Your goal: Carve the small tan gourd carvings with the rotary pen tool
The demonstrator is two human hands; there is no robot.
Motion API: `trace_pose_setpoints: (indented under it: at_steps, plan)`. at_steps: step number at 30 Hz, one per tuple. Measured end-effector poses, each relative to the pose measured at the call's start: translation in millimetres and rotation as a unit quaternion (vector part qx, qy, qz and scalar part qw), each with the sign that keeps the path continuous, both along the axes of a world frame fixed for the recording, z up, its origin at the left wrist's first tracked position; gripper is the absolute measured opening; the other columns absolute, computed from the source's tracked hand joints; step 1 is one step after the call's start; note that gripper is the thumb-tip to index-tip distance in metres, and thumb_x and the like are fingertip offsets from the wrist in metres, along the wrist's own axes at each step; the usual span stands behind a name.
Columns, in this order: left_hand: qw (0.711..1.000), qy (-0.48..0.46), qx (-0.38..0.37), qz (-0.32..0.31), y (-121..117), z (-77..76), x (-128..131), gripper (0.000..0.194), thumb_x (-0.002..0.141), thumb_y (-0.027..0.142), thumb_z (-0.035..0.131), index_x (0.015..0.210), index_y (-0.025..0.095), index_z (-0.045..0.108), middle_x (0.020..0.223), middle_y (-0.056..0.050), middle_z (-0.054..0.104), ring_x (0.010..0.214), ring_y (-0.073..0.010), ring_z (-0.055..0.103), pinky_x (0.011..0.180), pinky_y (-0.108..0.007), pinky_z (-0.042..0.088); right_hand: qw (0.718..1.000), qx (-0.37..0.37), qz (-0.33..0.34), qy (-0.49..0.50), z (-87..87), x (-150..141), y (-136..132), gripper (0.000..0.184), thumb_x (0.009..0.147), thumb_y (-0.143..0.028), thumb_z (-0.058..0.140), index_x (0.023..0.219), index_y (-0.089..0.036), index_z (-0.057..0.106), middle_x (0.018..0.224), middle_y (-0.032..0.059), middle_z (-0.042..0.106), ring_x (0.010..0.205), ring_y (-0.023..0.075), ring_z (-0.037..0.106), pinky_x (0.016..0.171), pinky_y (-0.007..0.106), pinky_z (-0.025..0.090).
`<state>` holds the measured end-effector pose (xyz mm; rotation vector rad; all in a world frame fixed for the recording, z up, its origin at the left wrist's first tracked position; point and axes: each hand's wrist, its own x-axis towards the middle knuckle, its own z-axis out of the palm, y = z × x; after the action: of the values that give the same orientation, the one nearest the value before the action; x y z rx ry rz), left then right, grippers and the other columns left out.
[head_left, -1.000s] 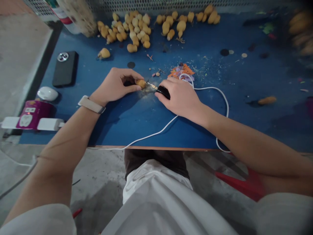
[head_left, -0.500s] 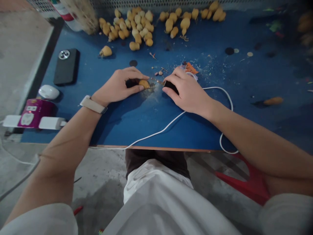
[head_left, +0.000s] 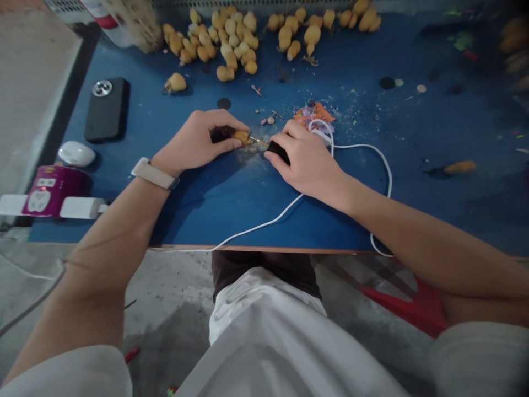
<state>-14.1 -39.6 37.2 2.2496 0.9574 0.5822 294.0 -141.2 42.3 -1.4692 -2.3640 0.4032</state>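
My left hand is closed around a small yellow gourd, pressing it against the blue table. My right hand grips a black corded tool whose thin metal tip touches the gourd's end. A white cable runs from the tool, loops to the right and drops over the table's front edge. Fine dust lies on the table under the gourd.
A heap of yellow gourds lies at the table's far edge, one gourd apart from it. A black phone, a white case and a purple power strip sit at the left. Coloured scraps lie behind my right hand.
Both hands shifted slightly on the table while keeping the gourd and tool together; the tool tip stays against the gourd. The camera view wobbled a little.
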Motion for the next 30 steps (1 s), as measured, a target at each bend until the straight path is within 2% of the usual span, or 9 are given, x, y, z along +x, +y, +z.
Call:
trace_pose_setpoints:
  at_steps: [4,9,11,15,18,23,30]
  plan:
    - [1.000,-0.009,-0.009,0.000,2,-1.6,0,0.059,0.109,0.085,0.095,0.130,0.031,0.090,0.118,-0.007,0.091,0.136,-0.0352,0.081,0.116,-0.051,0.068,1.000,0.004,-0.003,-0.005,-0.2,2,1,0.046,0.135,-0.051,0.056,0.158,-0.022,0.083,0.150,0.0209,0.075,0.139,0.0451,0.078,0.119,0.064,0.064]
    - [1.000,0.006,0.016,-0.012,2,-1.7,-1,0.063,0.116,0.082,0.089,0.138,0.023,0.092,0.133,-0.008,0.094,0.120,-0.0267,0.083,0.114,-0.047,0.066,1.000,0.011,-0.003,-0.002,-3.2,2,2,0.045,0.135,-0.048,0.054,0.155,-0.021,0.084,0.151,0.0218,0.075,0.142,0.0456,0.077,0.122,0.064,0.064]
    - [0.999,0.007,0.028,-0.015,2,-1.7,-1,0.065,0.117,0.082,0.087,0.142,0.022,0.093,0.135,-0.008,0.095,0.115,-0.0262,0.083,0.113,-0.046,0.067,1.000,0.016,-0.001,0.003,-7.6,2,3,0.044,0.135,-0.048,0.053,0.151,-0.020,0.084,0.151,0.0217,0.074,0.142,0.0455,0.077,0.123,0.065,0.063]
    - [0.999,0.012,0.048,-0.017,1,-2.3,-1,0.060,0.120,0.078,0.082,0.146,0.026,0.095,0.136,-0.009,0.096,0.114,-0.0299,0.085,0.111,-0.051,0.070,0.999,0.038,0.012,0.029,-19.5,5,7,0.045,0.135,-0.053,0.055,0.150,-0.021,0.083,0.148,0.0204,0.074,0.140,0.0460,0.078,0.123,0.068,0.064]
    - [0.998,0.023,0.047,-0.018,1,-2.2,-2,0.064,0.121,0.081,0.079,0.149,0.025,0.092,0.137,-0.007,0.095,0.115,-0.0269,0.082,0.113,-0.050,0.070,0.998,0.050,0.017,0.044,-25.1,8,8,0.046,0.135,-0.057,0.057,0.151,-0.023,0.082,0.146,0.0197,0.073,0.139,0.0461,0.078,0.123,0.068,0.065]
    - [0.998,0.032,0.039,-0.023,2,-1.7,-4,0.064,0.125,0.079,0.079,0.150,0.020,0.089,0.137,-0.005,0.092,0.116,-0.0226,0.078,0.116,-0.044,0.069,0.998,0.045,0.019,0.042,-24.8,9,7,0.043,0.135,-0.055,0.057,0.151,-0.023,0.081,0.147,0.0194,0.073,0.137,0.0451,0.079,0.120,0.066,0.067]
    - [0.998,0.009,0.066,-0.022,2,-4.2,-4,0.050,0.122,0.070,0.085,0.146,0.026,0.095,0.137,-0.009,0.096,0.117,-0.0317,0.088,0.110,-0.050,0.072,0.998,0.050,0.018,0.031,-24.3,8,8,0.039,0.135,-0.049,0.057,0.149,-0.022,0.082,0.147,0.0198,0.073,0.137,0.0450,0.079,0.119,0.065,0.067]
